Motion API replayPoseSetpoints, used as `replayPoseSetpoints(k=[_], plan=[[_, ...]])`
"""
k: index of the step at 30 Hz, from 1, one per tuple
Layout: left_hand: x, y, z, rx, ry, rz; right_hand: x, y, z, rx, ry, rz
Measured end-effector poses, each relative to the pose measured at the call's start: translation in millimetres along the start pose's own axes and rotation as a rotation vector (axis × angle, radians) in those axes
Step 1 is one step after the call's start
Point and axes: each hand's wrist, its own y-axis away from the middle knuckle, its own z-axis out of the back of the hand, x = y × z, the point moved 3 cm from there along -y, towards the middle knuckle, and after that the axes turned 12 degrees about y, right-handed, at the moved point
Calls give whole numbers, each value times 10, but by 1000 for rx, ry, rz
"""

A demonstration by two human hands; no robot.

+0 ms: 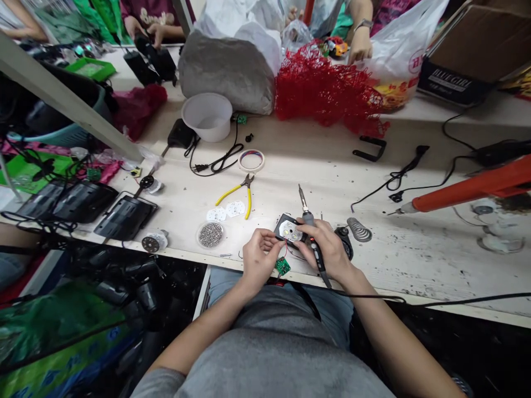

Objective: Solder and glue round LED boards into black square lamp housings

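Note:
My left hand [260,255] is closed in a pinch on a thin red wire [286,250], beside a white LED board [286,229]. A small green circuit board [282,266] hangs by the wires just below, at the table's edge. The LED board lies on a black square housing [280,222]. My right hand [327,249] is closed around a soldering iron [318,258], its tip pointing up and away from me. The fingertips of that hand also reach the right side of the LED board. Part of the housing is hidden under them.
Yellow-handled cutters [249,196], two white boards [235,208], a dish of screws [210,235] and a tape roll [251,160] lie left of centre. A coiled iron stand [359,229] is at right, near a red electric screwdriver [468,188]. Co-workers' hands [360,45] show behind red netting [323,88].

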Motion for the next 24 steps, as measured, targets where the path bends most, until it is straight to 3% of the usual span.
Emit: replayPoseSetpoints(k=[4,7,10,20,24], plan=[[-72,98,46,9,-143,-250,176,-19,86,-107,-86,-135],[-123,153,46,35,-239,-419,314,-28,65,-84,-163,-198],[-172,169,26,64,-274,-479,383,-35,16,-53,-191,-218],[-181,131,46,82,-84,-160,389,-64,5,-42,-114,-230],[-159,103,33,204,-49,-42,411,-64,-25,-62,-92,-212]])
